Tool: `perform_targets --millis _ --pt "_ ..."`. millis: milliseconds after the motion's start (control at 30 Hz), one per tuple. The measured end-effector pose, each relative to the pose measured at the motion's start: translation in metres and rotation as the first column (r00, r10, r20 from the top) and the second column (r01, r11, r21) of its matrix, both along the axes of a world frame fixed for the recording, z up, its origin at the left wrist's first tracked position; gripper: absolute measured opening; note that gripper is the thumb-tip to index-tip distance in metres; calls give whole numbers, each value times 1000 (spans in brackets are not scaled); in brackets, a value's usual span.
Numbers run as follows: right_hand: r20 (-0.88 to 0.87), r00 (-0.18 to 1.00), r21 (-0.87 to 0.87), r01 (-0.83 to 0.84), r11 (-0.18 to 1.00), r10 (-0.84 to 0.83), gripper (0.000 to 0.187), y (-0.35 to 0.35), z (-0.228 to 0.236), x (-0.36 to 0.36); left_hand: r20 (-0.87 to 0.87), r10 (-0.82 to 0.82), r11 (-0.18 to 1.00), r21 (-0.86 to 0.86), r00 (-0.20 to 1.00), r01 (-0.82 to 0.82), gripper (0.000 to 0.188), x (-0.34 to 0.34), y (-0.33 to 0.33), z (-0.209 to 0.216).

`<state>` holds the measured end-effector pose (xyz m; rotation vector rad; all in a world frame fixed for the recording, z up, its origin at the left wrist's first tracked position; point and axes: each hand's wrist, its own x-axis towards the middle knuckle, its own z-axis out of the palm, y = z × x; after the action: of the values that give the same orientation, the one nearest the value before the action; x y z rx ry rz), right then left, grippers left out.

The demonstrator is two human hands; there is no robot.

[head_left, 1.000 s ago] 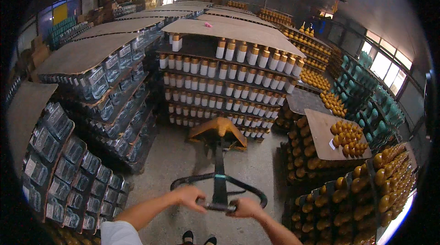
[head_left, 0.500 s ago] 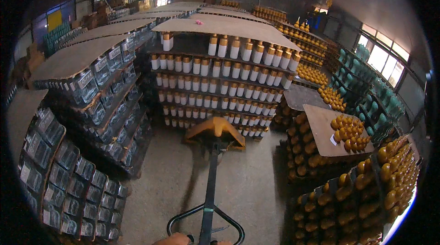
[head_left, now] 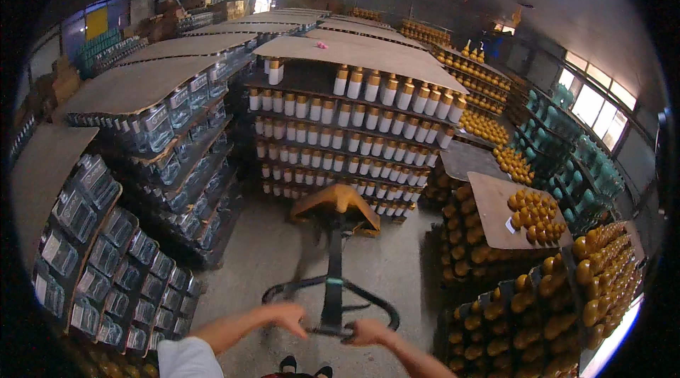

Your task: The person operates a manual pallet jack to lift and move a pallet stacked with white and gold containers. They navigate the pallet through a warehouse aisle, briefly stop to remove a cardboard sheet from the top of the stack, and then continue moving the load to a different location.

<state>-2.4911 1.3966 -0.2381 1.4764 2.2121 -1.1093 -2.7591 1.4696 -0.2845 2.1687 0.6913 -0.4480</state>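
Observation:
A yellow pallet jack (head_left: pixel 337 197) stands in the aisle, its dark tiller and looped handle (head_left: pixel 273 289) leaning toward me. My right hand (head_left: pixel 368 332) is closed around the right part of the handle's lower bar. On the left part of that bar lies my left hand (head_left: pixel 287 316), fingers bent over it and slightly smeared by motion. Just beyond the jack rises a tiered stack of white bottles with gold tops (head_left: pixel 326 110). The jack's forks are hidden under or behind its yellow body.
Stacks of clear glass bottles (head_left: pixel 103 261) line the left side. On the right are stacks of amber-gold rounded bottles (head_left: pixel 531 300) and teal glassware (head_left: pixel 584 165). A brown cardboard sheet (head_left: pixel 489 212) juts toward the aisle. Concrete floor (head_left: pixel 262 250) runs between the stacks.
The handle loop has come up and my hands and forearms have risen into view with it. My shoes now show at the lower edge. The stacks sit slightly farther right and lower.

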Motion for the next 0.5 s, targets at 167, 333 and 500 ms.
perform_targets --millis 167,333,500 --pt "-188 944 42 283 958 -271 44 99 128 41 380 -32 968 242 924 -66 64 43 120 149" --pt "-161 934 94 337 937 -320 45 147 187 41 361 88 946 261 928 -191 60 55 163 204" --pt "51 983 205 162 965 -176 50 98 91 38 298 17 990 128 954 -58 57 39 106 151"
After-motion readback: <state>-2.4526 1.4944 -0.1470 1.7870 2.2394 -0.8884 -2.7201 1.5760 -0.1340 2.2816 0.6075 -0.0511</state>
